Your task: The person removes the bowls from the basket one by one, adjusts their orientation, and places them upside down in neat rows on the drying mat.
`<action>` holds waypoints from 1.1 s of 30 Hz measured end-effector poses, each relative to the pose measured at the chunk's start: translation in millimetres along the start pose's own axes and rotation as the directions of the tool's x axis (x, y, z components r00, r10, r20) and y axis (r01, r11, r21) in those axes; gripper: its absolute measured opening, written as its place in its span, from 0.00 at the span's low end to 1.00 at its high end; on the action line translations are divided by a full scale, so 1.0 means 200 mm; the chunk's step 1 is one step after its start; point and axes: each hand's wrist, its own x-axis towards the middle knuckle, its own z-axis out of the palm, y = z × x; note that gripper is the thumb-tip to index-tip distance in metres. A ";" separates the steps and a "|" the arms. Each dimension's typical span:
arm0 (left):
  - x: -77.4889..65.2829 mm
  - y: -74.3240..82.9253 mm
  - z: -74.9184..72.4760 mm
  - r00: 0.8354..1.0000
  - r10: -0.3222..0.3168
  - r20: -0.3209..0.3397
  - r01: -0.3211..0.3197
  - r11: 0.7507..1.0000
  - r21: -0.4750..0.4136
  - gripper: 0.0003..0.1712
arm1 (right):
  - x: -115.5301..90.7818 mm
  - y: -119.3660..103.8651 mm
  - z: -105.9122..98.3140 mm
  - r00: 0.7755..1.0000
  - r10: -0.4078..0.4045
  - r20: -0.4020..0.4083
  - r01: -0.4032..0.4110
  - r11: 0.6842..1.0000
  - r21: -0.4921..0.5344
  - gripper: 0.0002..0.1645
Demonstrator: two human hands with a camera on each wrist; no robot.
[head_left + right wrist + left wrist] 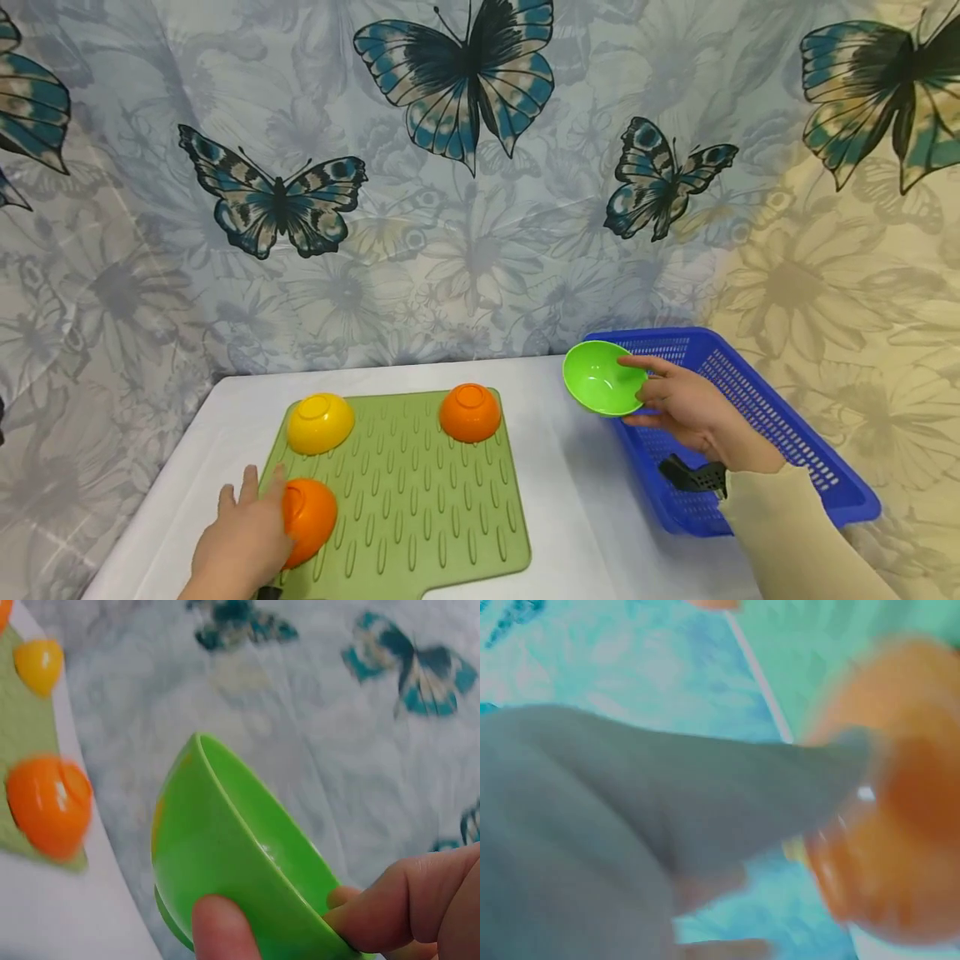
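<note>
My right hand point(686, 408) pinches a light green bowl point(600, 379) by its rim. The bowl is tilted, its inside facing the head view, over the near left end of a blue basket point(780, 400). In the right wrist view, the thumb and fingers sit on opposite sides of the green bowl's wall. My left hand point(243, 533), fingers spread and fairly straight, is beside an orange bowl point(313, 521) at the left of a green drying mat point(405, 483). The hand partly hides that bowl. A blurred thumb point(780, 784) overlaps the orange bowl in the left wrist view.
Upside down on the mat's far corners are a yellow bowl point(321, 425) at the left and another orange bowl point(470, 414) at the right. The mat lies on a white-covered table point(570, 517). Butterfly-patterned fabric point(480, 275) hangs behind it.
</note>
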 end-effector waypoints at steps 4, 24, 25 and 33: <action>-0.01 0.19 -0.03 0.986 0.110 -0.124 -0.126 0.984 -0.128 0.56 | -0.05 0.01 0.14 1.000 -0.018 0.015 0.018 1.000 0.014 0.39; 0.04 0.72 0.03 0.773 0.628 0.087 0.258 -0.186 -0.948 0.43 | -0.24 0.07 0.64 0.981 -0.106 0.161 0.098 0.994 0.058 0.36; 0.05 0.73 0.03 0.761 0.644 0.078 0.271 -0.206 -0.940 0.42 | -0.24 0.07 0.66 0.980 -0.108 0.169 0.099 0.993 0.059 0.36; 0.08 0.73 0.05 0.729 0.685 0.016 0.309 -0.308 -0.900 0.36 | -0.26 0.10 0.69 0.973 -0.122 0.197 0.115 0.992 0.047 0.35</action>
